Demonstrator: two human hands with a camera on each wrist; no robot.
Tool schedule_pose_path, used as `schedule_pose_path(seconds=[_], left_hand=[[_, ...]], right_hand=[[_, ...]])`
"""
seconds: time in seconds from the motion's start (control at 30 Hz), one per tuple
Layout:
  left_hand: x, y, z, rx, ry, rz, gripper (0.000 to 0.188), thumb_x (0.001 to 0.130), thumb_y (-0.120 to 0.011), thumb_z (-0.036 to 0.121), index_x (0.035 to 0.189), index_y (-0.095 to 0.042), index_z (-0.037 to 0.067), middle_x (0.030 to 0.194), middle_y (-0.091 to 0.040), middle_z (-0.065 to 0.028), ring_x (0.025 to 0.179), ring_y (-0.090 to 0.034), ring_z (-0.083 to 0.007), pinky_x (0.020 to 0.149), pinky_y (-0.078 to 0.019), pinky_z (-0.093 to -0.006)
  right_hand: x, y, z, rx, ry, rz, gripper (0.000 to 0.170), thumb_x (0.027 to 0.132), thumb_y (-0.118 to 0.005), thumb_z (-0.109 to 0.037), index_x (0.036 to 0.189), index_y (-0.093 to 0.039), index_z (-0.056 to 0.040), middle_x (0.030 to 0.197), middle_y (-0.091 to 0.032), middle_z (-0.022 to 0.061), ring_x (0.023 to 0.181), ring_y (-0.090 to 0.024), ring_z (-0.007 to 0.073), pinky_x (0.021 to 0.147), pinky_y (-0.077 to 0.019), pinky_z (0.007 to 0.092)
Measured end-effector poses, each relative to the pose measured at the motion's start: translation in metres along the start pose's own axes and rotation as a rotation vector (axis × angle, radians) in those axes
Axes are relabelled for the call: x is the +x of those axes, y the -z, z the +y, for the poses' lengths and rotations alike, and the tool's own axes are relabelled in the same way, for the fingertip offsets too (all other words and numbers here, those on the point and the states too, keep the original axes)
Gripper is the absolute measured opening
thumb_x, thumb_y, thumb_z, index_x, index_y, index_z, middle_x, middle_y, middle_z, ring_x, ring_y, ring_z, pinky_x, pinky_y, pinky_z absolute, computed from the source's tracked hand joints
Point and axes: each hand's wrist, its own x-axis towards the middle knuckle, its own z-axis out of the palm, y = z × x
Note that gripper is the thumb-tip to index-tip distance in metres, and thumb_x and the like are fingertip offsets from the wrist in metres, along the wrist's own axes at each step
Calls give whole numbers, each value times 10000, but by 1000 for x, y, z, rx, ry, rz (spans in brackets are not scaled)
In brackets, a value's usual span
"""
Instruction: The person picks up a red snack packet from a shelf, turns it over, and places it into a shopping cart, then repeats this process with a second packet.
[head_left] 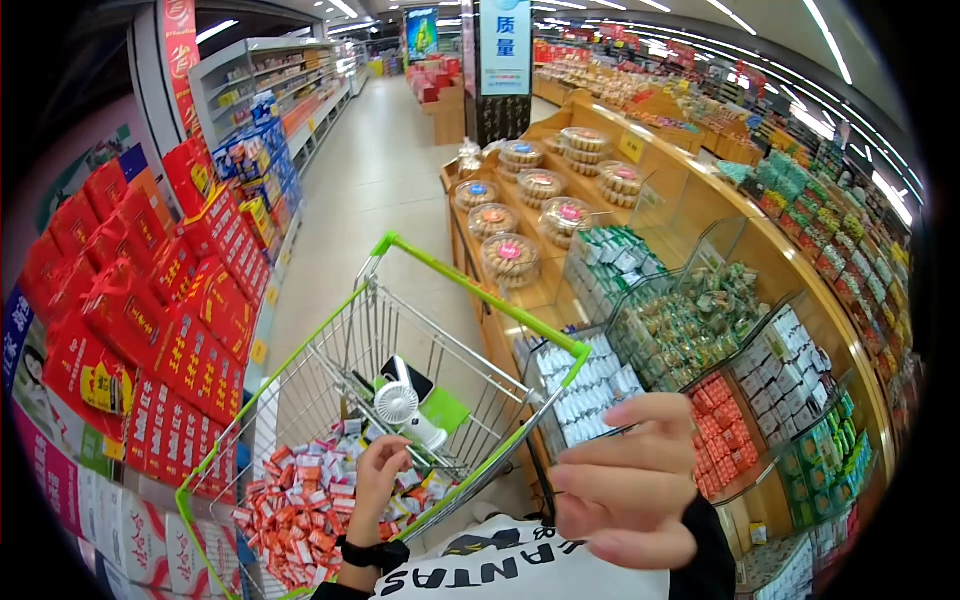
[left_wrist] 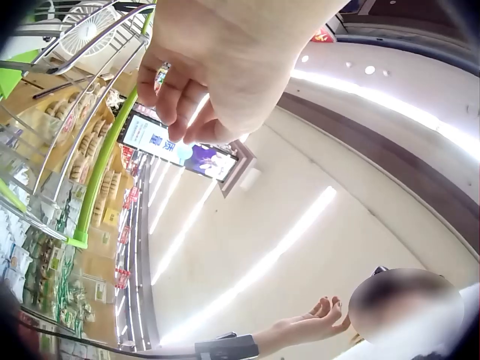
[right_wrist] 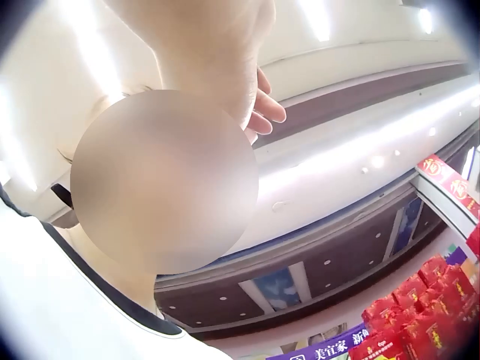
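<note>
A shopping cart (head_left: 430,328) with a green rim and wire sides stands right in front of me. Many red-and-white wrapped small packets (head_left: 300,505) lie in it, along with a white handheld fan (head_left: 398,405), a dark phone-like slab (head_left: 408,378) and a bright green item (head_left: 445,410). My left hand (head_left: 378,485) hovers over the packets near the fan, fingers loosely bent, with no object evident in its grasp. Raised close to my head, my right hand (head_left: 635,485) has loosely bent fingers and an empty palm side; the right wrist view shows only part of this hand (right_wrist: 225,75).
To the right, a wooden display counter (head_left: 640,190) carries round cookie tubs (head_left: 510,258) and bins of wrapped snacks (head_left: 690,320). Stacked red gift boxes (head_left: 190,310) line the left. A tiled aisle (head_left: 370,180) runs ahead towards a pillar (head_left: 503,70).
</note>
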Motion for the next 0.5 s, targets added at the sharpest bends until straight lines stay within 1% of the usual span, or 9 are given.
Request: schedule_pose_path(seconds=[0.03, 0.07, 0.13, 0.17, 0.2, 0.27, 0.33, 0.4, 0.5], left_hand=[[1, -2, 0, -6, -4, -20, 139, 784, -498, 40, 911, -537, 2, 662, -501, -21, 608, -466, -84, 562, -372, -200], [1, -3, 0, -6, 0, -45, 138, 783, -498, 36, 911, -535, -1, 664, -505, -25, 611, -473, -87, 564, -377, -202], [1, -6, 0, -8, 3, -99, 137, 782, -497, 31, 910, -534, -4, 666, -509, -29, 615, -480, -90, 567, -383, -204], [1, -9, 0, -13, 2, -101, 133, 771, -493, 33, 892, -536, 0, 668, -525, -38, 607, -492, -97, 566, -390, -210], [1, -12, 0, -19, 0, -106, 129, 759, -489, 34, 874, -538, 5, 670, -541, -47, 599, -505, -105, 564, -397, -215], [-2, -15, 5, -8, 42, -170, 140, 780, -496, 7, 916, -526, -10, 696, -532, -48, 633, -504, -106, 599, -409, -217], [-6, -17, -4, -54, 56, -241, 143, 781, -493, 6, 920, -524, -9, 698, -538, -51, 642, -514, -113, 612, -414, -222], [-11, -22, -12, -81, 60, -301, 144, 782, -495, 6, 922, -524, -9, 712, -549, -58, 659, -526, -120, 628, -419, -229], [-21, -36, -12, -126, 130, -402, 148, 783, -506, 16, 927, -522, -12, 736, -561, -68, 703, -544, -129, 665, -428, -237]], right_hand=[[-7, 1, 7, 60, 49, -19, 348, 669, -599, -19, 960, -498, -181, 757, -572, 30, 582, -534, 117, 693, -441, 346], [-11, -3, 11, 53, 72, 4, 304, 667, -606, -33, 933, -531, -161, 720, -569, 28, 567, -526, 124, 673, -456, 305], [-15, 4, 13, 26, 16, -202, 340, 641, -609, -24, 953, -539, -141, 733, -568, 32, 570, -525, 132, 680, -454, 321], [-21, 7, 15, -3, 14, -207, 340, 641, -609, -24, 953, -539, -141, 733, -568, 32, 570, -525, 132, 680, -454, 321], [-30, 9, 18, -29, -29, -296, 351, 630, -606, -21, 958, -541, -125, 740, -565, 31, 588, -525, 136, 689, -451, 324], [-50, 15, 24, -89, -78, -390, 362, 618, -603, -19, 963, -543, -110, 747, -562, 29, 605, -526, 139, 699, -448, 326], [-75, 22, 27, -242, -172, -538, 353, 625, -593, -24, 969, -543, -81, 750, -547, 22, 639, -525, 139, 722, -439, 334], [-96, 37, 25, -325, -230, -585, 343, 650, -585, -36, 987, -543, -85, 734, -533, 11, 670, -525, 138, 770, -414, 337], [-103, 67, 12, -539, -408, -794, 367, 660, -577, -46, 1021, -542, -102, 710, -529, -3, 701, -521, 131, 820, -366, 319]])
